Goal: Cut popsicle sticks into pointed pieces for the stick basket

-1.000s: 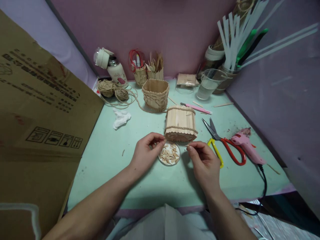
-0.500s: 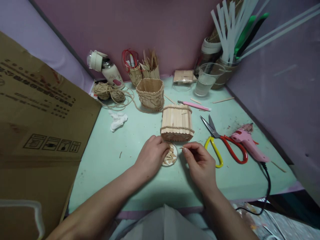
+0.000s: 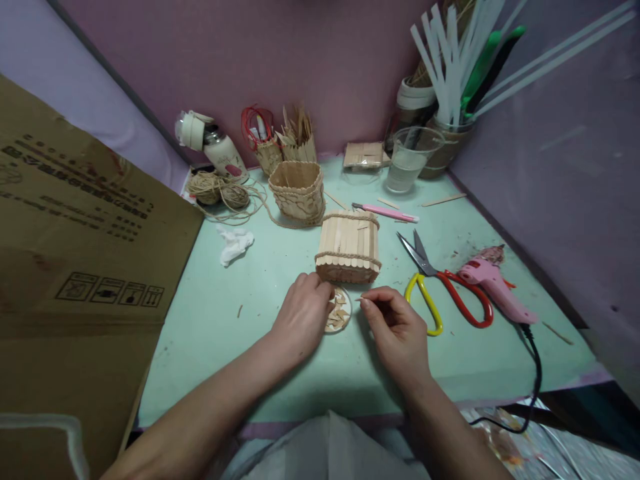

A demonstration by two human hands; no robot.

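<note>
My left hand (image 3: 304, 312) rests at the left side of a small round white dish (image 3: 349, 302), its fingers curled over the rim. Their tips are partly hidden, so what they hold, if anything, does not show. Small wood chips (image 3: 339, 316) lie in the dish. To the right of it, my right hand (image 3: 399, 328) pinches a tiny sliver of wood (image 3: 359, 299) between thumb and forefinger. Just behind the dish is a box of craft sticks (image 3: 349, 238) on its side, bound with two twisted cords.
Large scissors (image 3: 429, 272) lie spread beside my right hand, with a pink glue gun (image 3: 497, 287) further right. Behind are a pink craft knife (image 3: 385, 212), an open wooden box (image 3: 297, 193), twine (image 3: 220, 193) and a cup of liquid (image 3: 407, 163). A cardboard box (image 3: 85, 267) stands left.
The view has shifted slightly. Both hands stay about the dish, with the left fingers still over its rim and the right still pinching the wood sliver.
</note>
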